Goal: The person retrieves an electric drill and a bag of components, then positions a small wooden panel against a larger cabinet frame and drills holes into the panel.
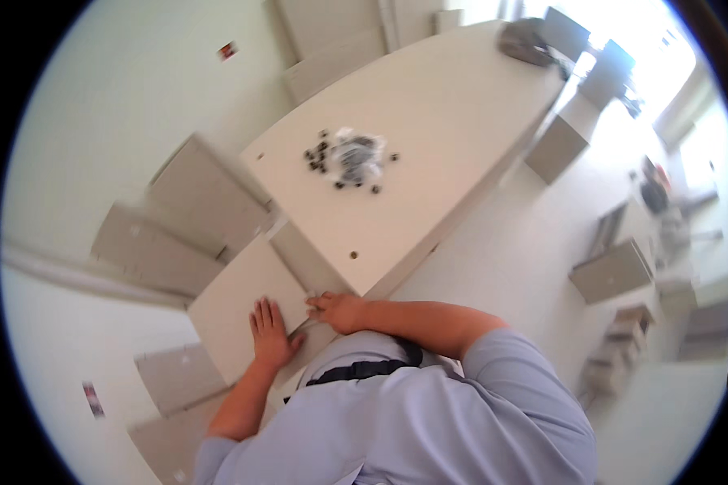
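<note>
My left hand (272, 338) lies flat, fingers stretched out, on the pale top of a small cabinet-like piece (239, 303). At that piece's right edge, my right hand (338, 312) has its fingers bent inward around a spot close to the large table's corner. What those fingers hold, if anything, is too small and blurred to make out. Beyond both hands stretches a large pale tabletop (429, 105) with curved long sides. On it sit a clear plastic bag of dark parts (356, 158) and several small black round pieces (319, 156), all apart from my hands.
Flat boards (210, 190) lean against the wall at the left, with another panel (179, 378) lower down. A dark bag-like bundle (526, 42) rests on the table's far end. Boxy pale units (556, 149) and a carton-like block (615, 271) stand on the floor to the right.
</note>
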The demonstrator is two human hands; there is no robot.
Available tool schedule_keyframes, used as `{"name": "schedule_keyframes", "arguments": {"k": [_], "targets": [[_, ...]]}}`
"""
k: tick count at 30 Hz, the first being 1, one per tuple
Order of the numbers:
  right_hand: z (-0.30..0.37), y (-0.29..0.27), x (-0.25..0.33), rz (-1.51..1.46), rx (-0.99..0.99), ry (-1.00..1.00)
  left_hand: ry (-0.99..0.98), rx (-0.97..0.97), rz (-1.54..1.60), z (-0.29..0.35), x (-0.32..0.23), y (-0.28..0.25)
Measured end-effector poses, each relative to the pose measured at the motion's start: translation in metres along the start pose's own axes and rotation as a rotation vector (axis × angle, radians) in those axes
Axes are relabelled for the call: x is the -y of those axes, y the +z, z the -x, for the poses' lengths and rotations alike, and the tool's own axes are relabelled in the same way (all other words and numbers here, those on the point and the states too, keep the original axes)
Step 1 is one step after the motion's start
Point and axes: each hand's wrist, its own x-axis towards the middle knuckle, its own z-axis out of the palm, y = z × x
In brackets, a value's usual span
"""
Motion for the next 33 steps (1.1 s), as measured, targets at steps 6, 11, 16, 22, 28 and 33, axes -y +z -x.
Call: {"name": "schedule_keyframes", "arguments": {"k": [6, 11, 16, 22, 28, 33], "targets": [[0.01, 0.001, -0.007, -0.162, -0.145, 0.037, 0.001, -0.069, 0.007, -0.008, -0.004, 0.016], [0.065, -0.008, -0.007, -0.385, -0.497, 0.24, 0.021, -0.079, -0.032, -0.007, 0.004, 0.018], [0.165, -0.015, -0.03, -0.401, -0.719, 0.506, -0.013, 0.013, -0.002, -0.006, 0.003, 0.012], [0.243, -0.066, -0.136, -0.029, -1.097, 0.718, -0.011, 0.023, -0.091, -0.014, 0.017, 0.025], [0.252, -0.177, -0.263, 0.367, -0.846, 0.895, 0.103, -0.078, -0.135, -0.007, 0.029, 0.035], [0.229, -0.206, -0.384, 0.116, -0.712, 0.53, 0.13, -0.11, -0.182, -0.017, 0.034, 0.034]]}}
